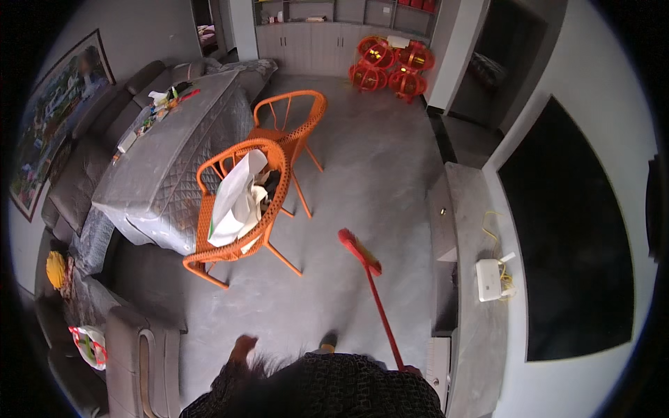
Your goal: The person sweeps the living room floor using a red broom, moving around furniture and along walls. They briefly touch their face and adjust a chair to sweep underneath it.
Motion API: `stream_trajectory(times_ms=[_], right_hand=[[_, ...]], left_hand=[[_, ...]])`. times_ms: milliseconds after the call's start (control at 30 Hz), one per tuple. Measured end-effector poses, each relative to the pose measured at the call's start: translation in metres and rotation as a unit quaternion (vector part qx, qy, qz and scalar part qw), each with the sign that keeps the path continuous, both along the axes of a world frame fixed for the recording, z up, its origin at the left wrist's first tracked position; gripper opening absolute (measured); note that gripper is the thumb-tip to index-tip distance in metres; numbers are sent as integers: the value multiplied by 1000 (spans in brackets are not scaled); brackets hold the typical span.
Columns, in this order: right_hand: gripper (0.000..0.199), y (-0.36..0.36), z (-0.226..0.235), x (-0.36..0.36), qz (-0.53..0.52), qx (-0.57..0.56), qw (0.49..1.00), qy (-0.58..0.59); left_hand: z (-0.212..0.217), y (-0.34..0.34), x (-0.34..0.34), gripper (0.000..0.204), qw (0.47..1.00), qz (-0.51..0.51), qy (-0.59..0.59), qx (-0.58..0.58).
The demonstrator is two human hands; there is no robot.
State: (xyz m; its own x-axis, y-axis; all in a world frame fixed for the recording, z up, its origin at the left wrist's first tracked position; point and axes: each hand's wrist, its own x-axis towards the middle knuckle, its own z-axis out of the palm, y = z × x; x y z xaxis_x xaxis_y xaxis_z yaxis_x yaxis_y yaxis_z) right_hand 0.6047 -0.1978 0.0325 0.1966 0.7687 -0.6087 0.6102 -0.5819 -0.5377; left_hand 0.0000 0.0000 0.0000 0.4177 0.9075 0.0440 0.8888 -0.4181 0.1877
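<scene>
A broom with a red handle and a red and yellowish head (360,252) slants across the grey floor in front of me. Its stick runs down to my right hand (412,370), mostly hidden by my dark patterned sleeve but closed round the upper end. My left hand (242,347) hangs low at my left side, away from the broom. Nothing shows in it; its fingers are too dark and small to make out. Nearest on that side is an orange woven armchair (197,262) with a white bag (240,198) and dark items on its seat.
A second orange chair (317,115) stands behind the first. A cloth-covered table (167,160) with small items and a grey sofa (150,348) line the left. Red lanterns (369,76) sit by the far cabinet (306,49). A low cabinet (477,348) with a white router (489,280) borders the right.
</scene>
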Motion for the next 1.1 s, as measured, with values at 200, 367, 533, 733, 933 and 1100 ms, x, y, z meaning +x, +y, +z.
stream_trajectory(times_ms=[200,367,533,733,933,1100], right_hand=[[48,160,27,21,40,-43,997,-40],[46,298,53,76,23,-53,997,-60],[43,455,74,117,79,-13,996,-23],[41,615,151,153,110,17,994,0],[45,792,186,139,0,-60,994,86],[47,894,151,179,53,-26,998,34]], left_hand=[[76,256,119,41,936,173,-214,-220],[112,365,251,40,924,108,-216,-295],[57,379,198,50,926,129,36,-353],[107,382,190,33,916,211,14,-341],[69,458,223,32,840,290,-49,-456],[21,619,279,32,851,186,-63,-487]])
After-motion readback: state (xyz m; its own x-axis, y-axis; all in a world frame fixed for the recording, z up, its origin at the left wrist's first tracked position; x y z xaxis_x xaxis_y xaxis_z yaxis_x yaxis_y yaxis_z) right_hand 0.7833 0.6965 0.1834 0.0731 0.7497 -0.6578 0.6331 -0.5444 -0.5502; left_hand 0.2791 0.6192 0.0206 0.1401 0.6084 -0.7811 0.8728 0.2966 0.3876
